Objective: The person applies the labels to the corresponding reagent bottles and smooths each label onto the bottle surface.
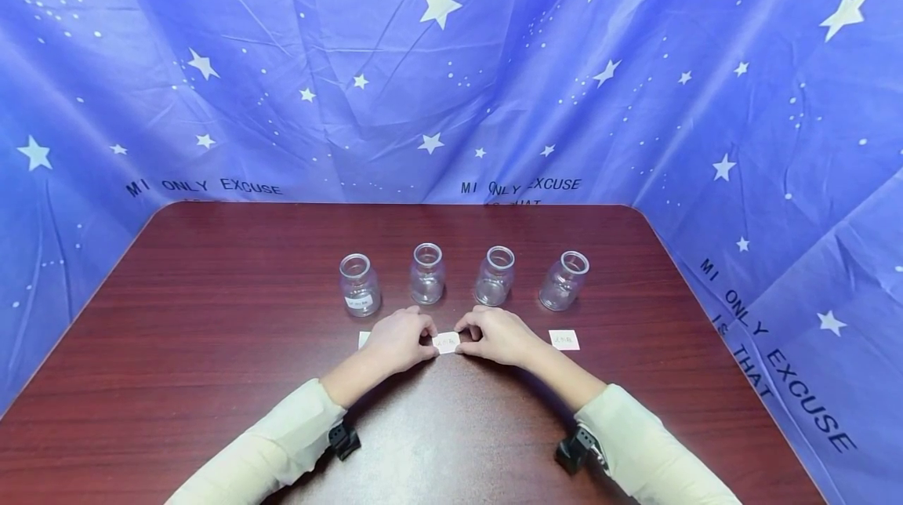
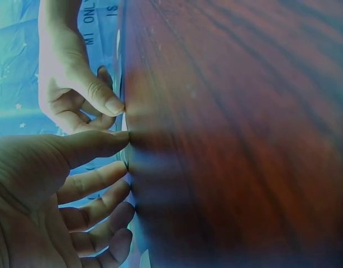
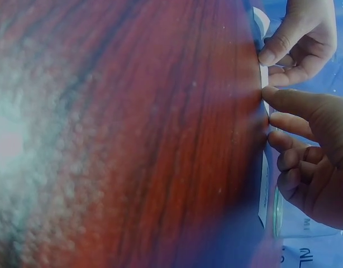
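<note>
A small white paper label with handwriting lies between the two hands near the table's middle. My left hand has thumb and index fingertip at its left edge, pinching it close to the wood. At the right edge, the thumb and index finger of my right hand grip it in the same way. In the left wrist view, the left fingertips reach down to the tabletop. Just beyond the hands stand two bare glass jars.
Farther left stands a glass jar with a label on its front; another bare jar is at the right. A second label lies right of my right hand. Another label is partly hidden by my left hand. Blue star-patterned cloth surrounds the table.
</note>
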